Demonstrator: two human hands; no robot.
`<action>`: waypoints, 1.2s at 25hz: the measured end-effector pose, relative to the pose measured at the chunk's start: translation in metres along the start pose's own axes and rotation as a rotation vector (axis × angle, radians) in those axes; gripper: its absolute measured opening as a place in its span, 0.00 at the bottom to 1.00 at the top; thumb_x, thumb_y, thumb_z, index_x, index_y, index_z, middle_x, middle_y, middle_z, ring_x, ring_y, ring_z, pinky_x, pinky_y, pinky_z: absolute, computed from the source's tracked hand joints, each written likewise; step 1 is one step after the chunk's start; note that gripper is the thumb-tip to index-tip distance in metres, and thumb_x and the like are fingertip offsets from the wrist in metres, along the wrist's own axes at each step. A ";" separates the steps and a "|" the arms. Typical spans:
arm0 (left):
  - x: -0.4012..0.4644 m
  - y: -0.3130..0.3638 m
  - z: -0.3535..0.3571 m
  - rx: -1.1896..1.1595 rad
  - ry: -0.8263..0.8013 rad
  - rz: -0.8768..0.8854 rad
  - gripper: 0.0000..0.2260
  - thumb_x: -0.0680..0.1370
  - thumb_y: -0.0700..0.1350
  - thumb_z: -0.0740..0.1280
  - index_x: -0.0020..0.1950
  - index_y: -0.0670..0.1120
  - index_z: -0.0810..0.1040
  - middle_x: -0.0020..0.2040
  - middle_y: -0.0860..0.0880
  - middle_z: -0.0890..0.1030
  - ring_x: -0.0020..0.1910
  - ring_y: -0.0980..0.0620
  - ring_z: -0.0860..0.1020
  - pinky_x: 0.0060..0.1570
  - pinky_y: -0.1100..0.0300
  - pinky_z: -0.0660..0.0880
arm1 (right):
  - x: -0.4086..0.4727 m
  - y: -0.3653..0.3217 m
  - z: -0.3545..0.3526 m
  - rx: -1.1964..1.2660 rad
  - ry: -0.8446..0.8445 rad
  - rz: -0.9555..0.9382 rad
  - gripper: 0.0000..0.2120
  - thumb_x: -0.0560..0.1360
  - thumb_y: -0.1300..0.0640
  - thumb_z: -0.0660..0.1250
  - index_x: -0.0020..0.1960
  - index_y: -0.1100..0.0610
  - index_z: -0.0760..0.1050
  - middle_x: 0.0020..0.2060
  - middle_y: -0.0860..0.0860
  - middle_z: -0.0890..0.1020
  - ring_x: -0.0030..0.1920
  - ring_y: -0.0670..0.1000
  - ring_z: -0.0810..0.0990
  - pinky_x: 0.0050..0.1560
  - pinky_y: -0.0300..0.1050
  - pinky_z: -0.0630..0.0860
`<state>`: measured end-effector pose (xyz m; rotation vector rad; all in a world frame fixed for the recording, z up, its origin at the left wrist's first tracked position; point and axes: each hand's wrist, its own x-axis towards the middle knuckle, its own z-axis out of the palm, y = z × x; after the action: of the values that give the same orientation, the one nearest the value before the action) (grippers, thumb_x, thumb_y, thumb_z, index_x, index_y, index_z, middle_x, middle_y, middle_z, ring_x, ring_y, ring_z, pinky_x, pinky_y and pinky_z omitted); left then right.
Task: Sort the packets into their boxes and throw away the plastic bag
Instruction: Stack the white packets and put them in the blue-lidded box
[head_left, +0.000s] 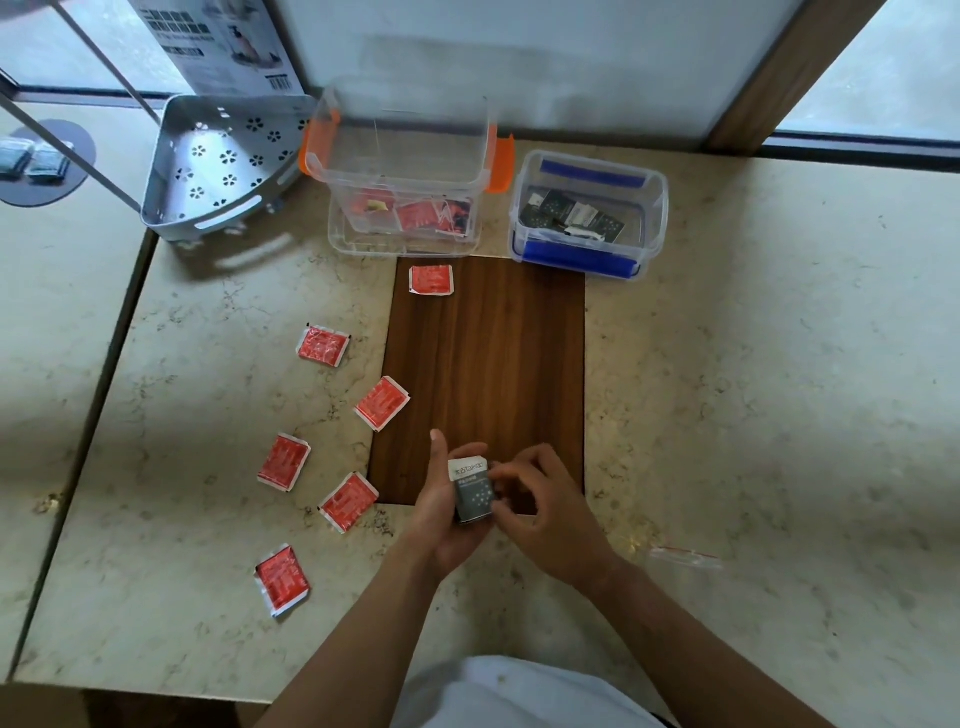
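My left hand (441, 525) holds a stack of dark grey packets (471, 491) upright above the near end of the wooden board (488, 374). My right hand (540, 512) pinches the stack's right edge. Several red packets lie loose on the marble to the left, such as one (283, 579) nearest me and one (431, 279) on the board's far corner. The clear box with orange clips (402, 171) holds red packets. The clear box with blue clips (589, 213) holds dark packets. A clear plastic bag (685, 557) lies flat on the marble at right.
A grey perforated corner shelf (218, 161) stands at the back left beside a printed carton (223, 41). The marble top's left edge (83, 452) drops off near the red packets. A window and a wooden frame post (789, 73) close the back.
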<state>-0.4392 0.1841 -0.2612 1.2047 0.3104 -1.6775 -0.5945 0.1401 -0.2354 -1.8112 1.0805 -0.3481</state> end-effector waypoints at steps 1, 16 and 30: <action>0.001 0.000 0.003 0.050 0.007 0.009 0.31 0.70 0.72 0.65 0.58 0.49 0.84 0.49 0.40 0.86 0.46 0.44 0.86 0.44 0.50 0.83 | 0.001 -0.002 0.002 0.038 0.011 0.062 0.11 0.76 0.51 0.70 0.58 0.48 0.77 0.52 0.42 0.72 0.52 0.41 0.77 0.50 0.28 0.76; 0.026 0.058 0.053 0.425 -0.234 -0.200 0.31 0.73 0.65 0.71 0.68 0.46 0.76 0.60 0.38 0.84 0.58 0.36 0.83 0.51 0.46 0.82 | 0.074 0.004 -0.058 0.238 -0.041 0.448 0.08 0.73 0.42 0.72 0.46 0.46 0.80 0.37 0.38 0.84 0.37 0.39 0.83 0.34 0.32 0.73; 0.102 0.188 0.217 0.686 -0.117 0.432 0.07 0.76 0.39 0.73 0.54 0.41 0.82 0.53 0.40 0.84 0.47 0.49 0.87 0.51 0.52 0.84 | 0.223 -0.023 -0.195 0.490 0.302 0.251 0.07 0.77 0.54 0.69 0.48 0.57 0.83 0.44 0.53 0.86 0.44 0.49 0.85 0.46 0.42 0.83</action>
<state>-0.4058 -0.1080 -0.1823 1.5155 -0.6113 -1.4912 -0.5810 -0.1489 -0.1671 -1.1986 1.2815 -0.6832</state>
